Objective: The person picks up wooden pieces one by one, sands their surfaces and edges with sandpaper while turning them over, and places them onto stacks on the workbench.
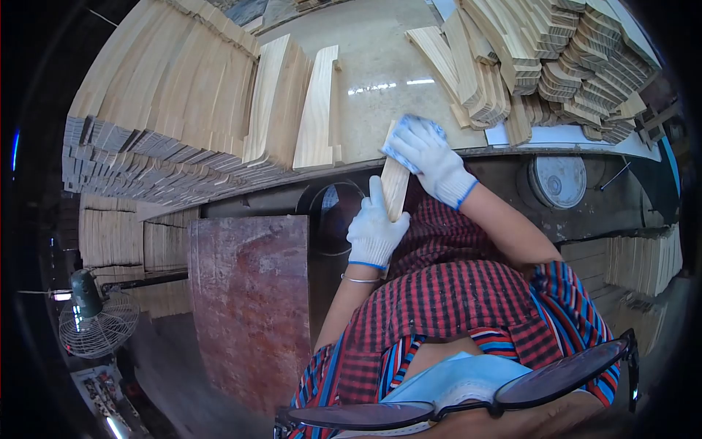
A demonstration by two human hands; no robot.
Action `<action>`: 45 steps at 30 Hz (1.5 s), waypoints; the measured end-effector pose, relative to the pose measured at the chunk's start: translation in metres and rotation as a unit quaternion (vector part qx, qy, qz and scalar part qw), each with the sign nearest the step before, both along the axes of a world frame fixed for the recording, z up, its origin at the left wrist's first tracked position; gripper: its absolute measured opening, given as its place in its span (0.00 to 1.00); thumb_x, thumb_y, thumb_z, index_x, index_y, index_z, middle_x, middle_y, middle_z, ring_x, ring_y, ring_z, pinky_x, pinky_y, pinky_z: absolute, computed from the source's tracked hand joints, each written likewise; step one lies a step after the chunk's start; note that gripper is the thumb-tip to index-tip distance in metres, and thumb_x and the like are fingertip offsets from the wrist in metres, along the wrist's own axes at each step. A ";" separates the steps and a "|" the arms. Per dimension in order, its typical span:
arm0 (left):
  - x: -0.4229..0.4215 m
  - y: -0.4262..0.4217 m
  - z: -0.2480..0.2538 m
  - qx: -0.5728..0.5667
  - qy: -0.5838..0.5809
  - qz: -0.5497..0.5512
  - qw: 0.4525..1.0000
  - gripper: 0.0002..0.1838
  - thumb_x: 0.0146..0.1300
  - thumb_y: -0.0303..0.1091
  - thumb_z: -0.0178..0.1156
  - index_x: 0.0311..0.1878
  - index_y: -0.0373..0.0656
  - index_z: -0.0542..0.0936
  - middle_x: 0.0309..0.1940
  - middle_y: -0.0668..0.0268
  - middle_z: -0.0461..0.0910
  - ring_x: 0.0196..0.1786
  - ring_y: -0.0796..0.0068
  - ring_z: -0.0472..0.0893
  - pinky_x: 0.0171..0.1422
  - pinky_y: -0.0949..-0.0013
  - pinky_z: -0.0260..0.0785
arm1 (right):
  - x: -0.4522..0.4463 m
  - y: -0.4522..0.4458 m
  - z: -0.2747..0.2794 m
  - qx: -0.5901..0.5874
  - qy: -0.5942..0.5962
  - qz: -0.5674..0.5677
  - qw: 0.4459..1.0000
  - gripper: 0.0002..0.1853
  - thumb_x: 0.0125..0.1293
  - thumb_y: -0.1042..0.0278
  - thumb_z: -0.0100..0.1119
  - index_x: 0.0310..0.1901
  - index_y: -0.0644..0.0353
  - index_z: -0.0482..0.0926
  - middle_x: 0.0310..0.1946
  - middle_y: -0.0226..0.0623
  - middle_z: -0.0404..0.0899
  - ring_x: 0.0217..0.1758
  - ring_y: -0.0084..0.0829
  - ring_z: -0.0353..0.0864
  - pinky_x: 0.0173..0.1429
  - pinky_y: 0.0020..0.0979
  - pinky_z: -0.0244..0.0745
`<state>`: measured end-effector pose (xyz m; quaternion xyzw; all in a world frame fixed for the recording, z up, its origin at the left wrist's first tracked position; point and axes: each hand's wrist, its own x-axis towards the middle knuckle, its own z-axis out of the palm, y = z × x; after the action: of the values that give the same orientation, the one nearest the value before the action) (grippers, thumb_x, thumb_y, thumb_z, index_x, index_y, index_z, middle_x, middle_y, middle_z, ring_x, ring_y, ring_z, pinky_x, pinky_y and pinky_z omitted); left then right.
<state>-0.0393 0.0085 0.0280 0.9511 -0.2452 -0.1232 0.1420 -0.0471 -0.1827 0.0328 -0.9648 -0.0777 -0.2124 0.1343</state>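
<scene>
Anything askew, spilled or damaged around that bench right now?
The right-hand pile of wooden pieces looks askew: its pieces splay at differing angles, while the left-hand row is closely aligned. I see no spill, and the held wooden piece shows no obvious damage.

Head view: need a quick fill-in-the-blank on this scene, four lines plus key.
1. The person's ____ hand holds the end of the wooden piece nearer the checked apron.
2. The gloves are mainly ____ in colour.
3. The face mask is light ____.
4. The fan is on the picture's left; the round bucket is on its ____.

Missing words: left; white; blue; right.
</scene>
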 end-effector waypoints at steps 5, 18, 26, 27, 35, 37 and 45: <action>0.007 -0.001 0.005 0.007 0.020 -0.008 1.000 0.52 0.50 0.50 0.66 0.74 0.46 0.49 0.45 0.45 0.77 0.41 0.47 0.83 0.42 0.51 0.78 | -0.021 -0.021 -0.001 0.031 0.020 0.034 0.999 0.29 0.59 0.73 0.56 0.64 0.49 0.70 0.65 0.45 0.67 0.71 0.49 0.63 0.74 0.47 0.56; 0.007 -0.002 0.007 -0.004 0.030 -0.008 1.000 0.53 0.48 0.49 0.67 0.74 0.44 0.50 0.45 0.45 0.78 0.41 0.46 0.83 0.42 0.52 0.77 | 0.050 -0.014 -0.009 0.055 0.077 -0.082 0.992 0.17 0.61 0.68 0.56 0.53 0.52 0.72 0.52 0.43 0.74 0.64 0.47 0.69 0.70 0.44 0.61; 0.015 0.001 0.002 -0.004 0.017 -0.028 0.999 0.54 0.48 0.50 0.67 0.75 0.44 0.50 0.44 0.46 0.78 0.39 0.46 0.83 0.41 0.53 0.77 | 0.040 -0.016 -0.005 0.000 0.008 -0.048 0.999 0.26 0.56 0.72 0.59 0.59 0.54 0.71 0.58 0.44 0.72 0.66 0.46 0.68 0.71 0.42 0.61; 0.015 0.000 0.001 -0.009 0.015 -0.028 0.999 0.54 0.48 0.50 0.67 0.75 0.44 0.50 0.44 0.46 0.78 0.39 0.47 0.83 0.40 0.53 0.77 | 0.048 -0.014 -0.007 -0.004 -0.048 -0.042 0.998 0.25 0.54 0.71 0.62 0.56 0.54 0.72 0.55 0.42 0.74 0.64 0.45 0.69 0.69 0.42 0.63; 0.016 0.002 0.001 0.003 0.008 -0.029 1.000 0.54 0.48 0.50 0.67 0.75 0.44 0.51 0.43 0.47 0.78 0.38 0.49 0.83 0.39 0.54 0.77 | 0.018 -0.025 -0.012 -0.028 -0.054 -0.043 0.997 0.18 0.58 0.69 0.59 0.51 0.54 0.73 0.52 0.43 0.74 0.64 0.46 0.69 0.72 0.42 0.60; 0.015 0.003 -0.007 -0.029 -0.005 -0.030 0.999 0.54 0.48 0.50 0.67 0.75 0.45 0.51 0.43 0.48 0.79 0.38 0.49 0.83 0.39 0.54 0.77 | 0.039 -0.016 0.007 0.043 0.070 -0.041 0.996 0.30 0.57 0.74 0.59 0.63 0.54 0.68 0.64 0.49 0.68 0.73 0.49 0.60 0.75 0.44 0.56; 0.016 0.002 -0.004 -0.022 -0.014 -0.032 0.999 0.54 0.47 0.49 0.68 0.75 0.44 0.51 0.43 0.48 0.79 0.39 0.48 0.83 0.41 0.54 0.77 | -0.021 -0.027 -0.010 -0.025 -0.005 -0.001 1.000 0.26 0.61 0.73 0.54 0.63 0.54 0.68 0.64 0.48 0.66 0.72 0.51 0.59 0.75 0.45 0.55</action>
<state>-0.0228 0.0103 0.0237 0.9410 -0.2802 -0.1088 0.1555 -0.0685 -0.2092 0.0230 -0.9668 -0.0825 -0.2157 0.1090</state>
